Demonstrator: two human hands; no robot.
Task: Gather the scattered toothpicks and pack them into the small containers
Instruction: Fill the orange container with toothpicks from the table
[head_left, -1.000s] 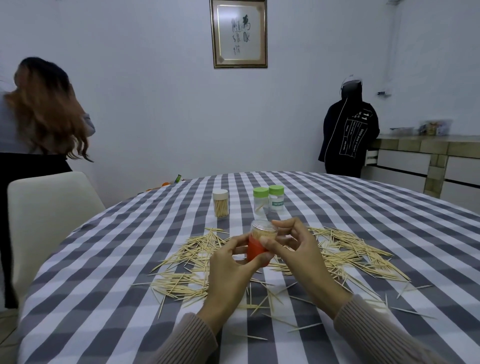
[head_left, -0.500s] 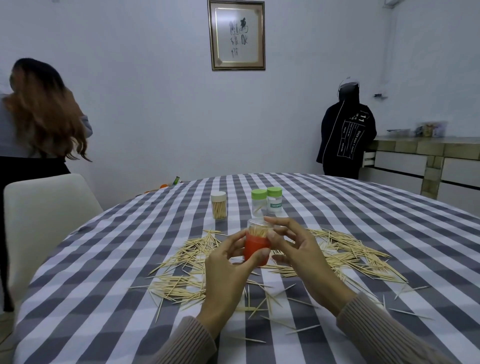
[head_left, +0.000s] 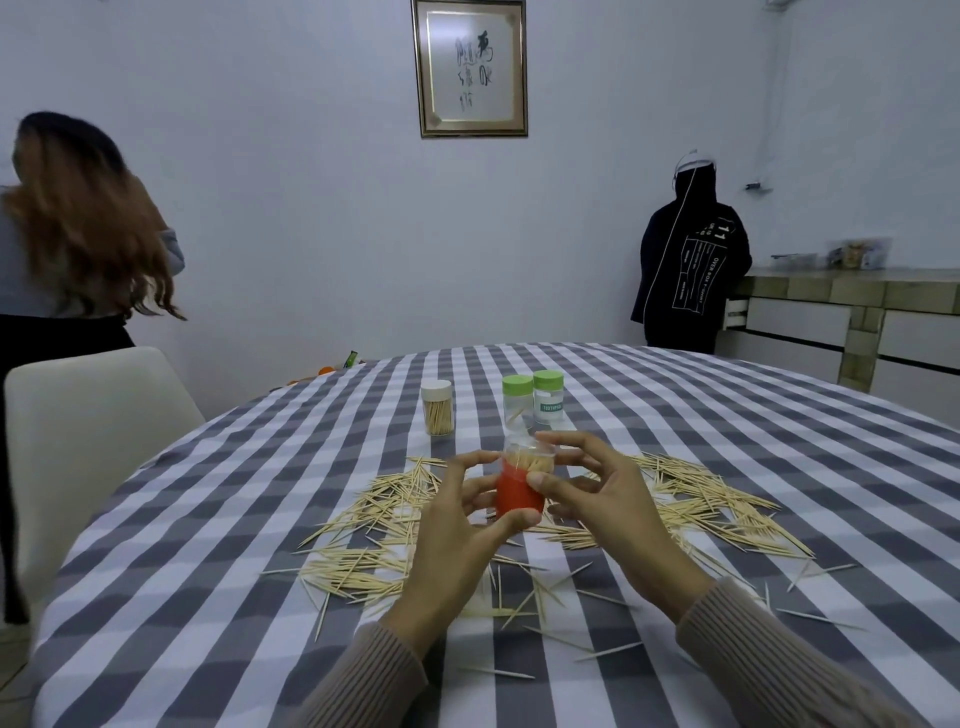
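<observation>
I hold a small container with a red label (head_left: 517, 491) above the table, its clear top packed with toothpick tips. My left hand (head_left: 457, 535) grips it from the left, thumb under its base. My right hand (head_left: 608, 504) curls round its right side and top edge. Loose toothpicks (head_left: 374, 525) lie scattered on the checked cloth left of my hands, and another toothpick pile (head_left: 711, 504) spreads to the right. Behind stand a white-capped container (head_left: 436, 408) full of toothpicks and two green-capped containers (head_left: 532, 397).
The round table (head_left: 208, 571) wears a grey-and-white checked cloth. A white chair (head_left: 88, 426) stands at its left. One person stands far left by the wall, another in a black hoodie at the back right next to a counter (head_left: 852, 306).
Both hands with the red container have sunk slightly toward the table, and the fingers have shifted round it. The toothpicks on the cloth lie as before.
</observation>
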